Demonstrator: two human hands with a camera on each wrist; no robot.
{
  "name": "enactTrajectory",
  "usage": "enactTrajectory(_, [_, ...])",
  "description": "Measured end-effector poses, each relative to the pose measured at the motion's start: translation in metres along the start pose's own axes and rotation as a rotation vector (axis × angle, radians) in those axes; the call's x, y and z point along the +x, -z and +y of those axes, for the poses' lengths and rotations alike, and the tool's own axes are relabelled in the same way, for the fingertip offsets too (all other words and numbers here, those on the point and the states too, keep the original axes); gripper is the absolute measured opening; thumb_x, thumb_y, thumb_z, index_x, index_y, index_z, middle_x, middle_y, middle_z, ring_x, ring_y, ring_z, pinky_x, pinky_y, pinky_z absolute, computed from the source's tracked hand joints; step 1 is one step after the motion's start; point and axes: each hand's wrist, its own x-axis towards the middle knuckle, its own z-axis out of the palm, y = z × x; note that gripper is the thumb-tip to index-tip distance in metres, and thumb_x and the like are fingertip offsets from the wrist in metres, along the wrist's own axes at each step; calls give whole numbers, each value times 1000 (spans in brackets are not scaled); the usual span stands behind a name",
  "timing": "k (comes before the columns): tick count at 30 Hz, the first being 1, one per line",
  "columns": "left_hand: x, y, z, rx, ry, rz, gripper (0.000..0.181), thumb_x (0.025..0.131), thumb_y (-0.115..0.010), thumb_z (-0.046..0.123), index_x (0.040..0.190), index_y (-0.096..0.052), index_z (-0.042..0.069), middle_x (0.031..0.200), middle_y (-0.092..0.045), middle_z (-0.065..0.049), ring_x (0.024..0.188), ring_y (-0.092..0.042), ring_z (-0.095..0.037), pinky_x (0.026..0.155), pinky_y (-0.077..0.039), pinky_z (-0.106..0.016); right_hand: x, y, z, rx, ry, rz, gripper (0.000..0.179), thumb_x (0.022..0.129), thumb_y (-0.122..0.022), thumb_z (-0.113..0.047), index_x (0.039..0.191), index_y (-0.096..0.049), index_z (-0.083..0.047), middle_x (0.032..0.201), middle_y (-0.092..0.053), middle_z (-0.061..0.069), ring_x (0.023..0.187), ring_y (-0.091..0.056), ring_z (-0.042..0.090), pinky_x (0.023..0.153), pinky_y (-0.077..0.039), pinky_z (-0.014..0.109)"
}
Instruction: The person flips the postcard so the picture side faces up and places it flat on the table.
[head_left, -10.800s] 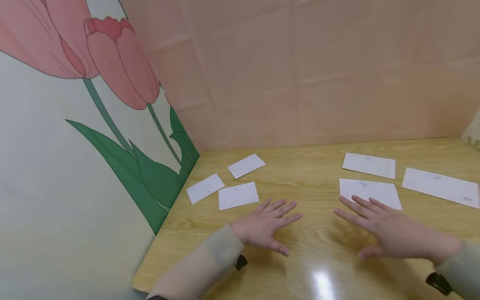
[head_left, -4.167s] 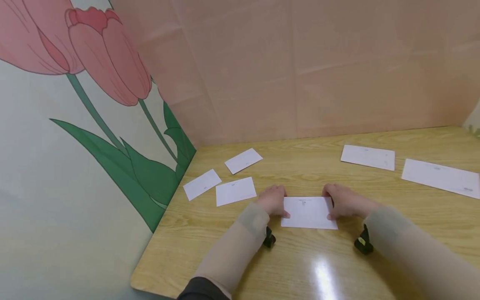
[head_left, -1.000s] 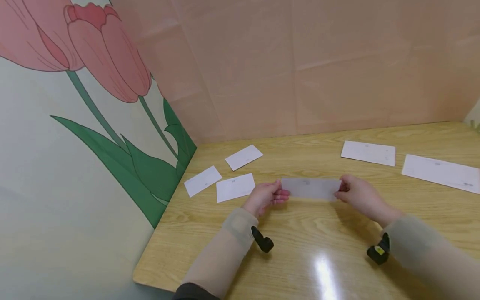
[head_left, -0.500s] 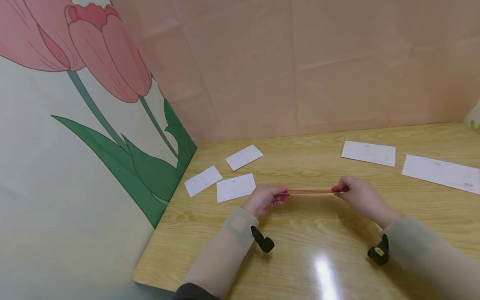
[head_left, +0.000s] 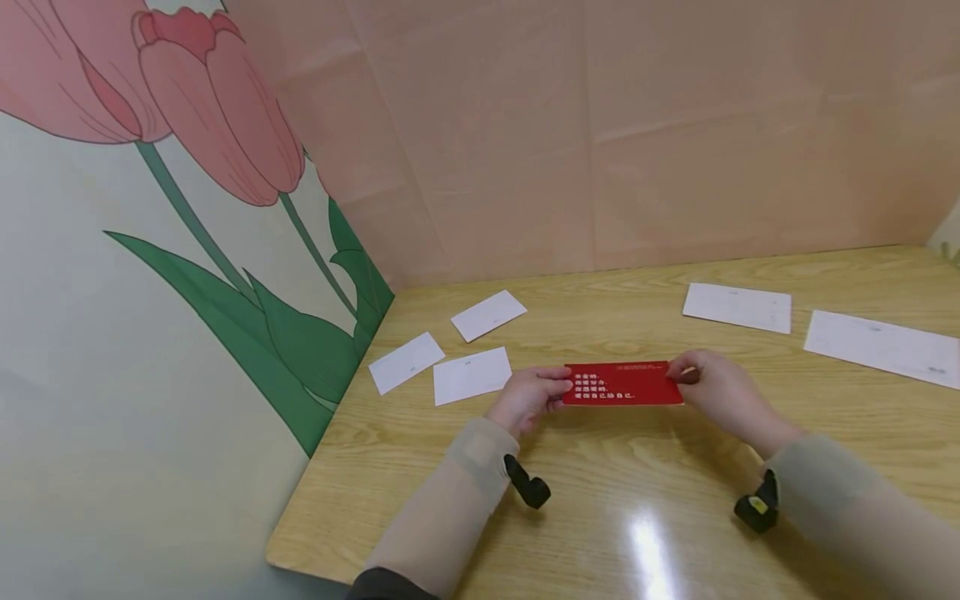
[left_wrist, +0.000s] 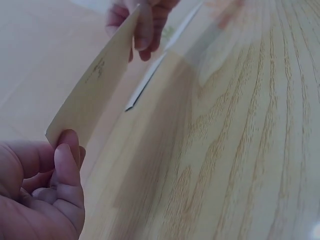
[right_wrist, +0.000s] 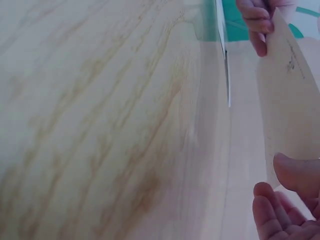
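A red card (head_left: 637, 379) with several lines of white characters is held up over the table in the head view, its printed face turned to me. My left hand (head_left: 528, 396) pinches its left end, and my right hand (head_left: 727, 396) pinches its right end. Seen from the left wrist, the pale back of the card (left_wrist: 95, 90) bears small dark print, with the left fingers (left_wrist: 67, 170) at its near end. From the right wrist, the card's pale back (right_wrist: 287, 110) stands on edge beside the right thumb (right_wrist: 295, 172).
On the wood-look table (head_left: 450, 517), white cards lie flat at left: a far one (head_left: 487, 315), a leftmost one (head_left: 406, 363) and a nearer one (head_left: 471, 375). At right lie another white card (head_left: 737, 307) and a longer one (head_left: 881, 348). A pink backdrop (head_left: 585, 142) stands behind.
The near right-hand white card was brought to the middle and lifted by both hands. It has turned over, from white side through edge-on to its red side. The other cards stayed put.
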Motion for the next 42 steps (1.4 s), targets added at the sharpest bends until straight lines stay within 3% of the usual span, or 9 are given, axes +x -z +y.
enactTrajectory(11, [-2,1,0,27,-23,7,22,86,-69,4,106,-74,10,107,-65,-5,84,-63,-17,66,-53,-24,1,0,0,84,-60,-42,28,93,-59,-9,118,-54,3,118,-56,25,99,-56,34,75,-51,36])
enactTrajectory(17, [-3,1,0,66,-47,-7,23,87,-69,5,109,-74,11,109,-65,-4,85,-63,-17,70,-54,-27,2,1,1,315,-124,-112,36,101,-46,-13,129,-45,10,127,-48,30,96,-60,26,80,-54,36])
enactTrajectory(23, [-2,0,-2,98,-70,3,24,87,-69,6,110,-73,11,110,-63,-4,88,-63,-17,71,-54,-27,5,1,3,454,-199,-151,55,99,-54,-27,135,-38,10,131,-45,28,97,-59,23,79,-53,31])
enactTrajectory(32, [0,-1,-7,154,-127,22,25,88,-68,6,111,-73,13,105,-66,-1,86,-62,-14,74,-53,-28,5,-2,2,463,-213,-150,61,94,-62,-22,139,-35,9,136,-39,28,104,-52,29,77,-54,30])
enactTrajectory(42, [-3,0,-6,260,-138,-33,32,89,-67,8,120,-69,14,117,-63,0,99,-57,-13,81,-48,-29,2,-4,0,368,-194,-137,59,92,-65,-22,137,-39,7,132,-42,27,103,-51,31,77,-54,33])
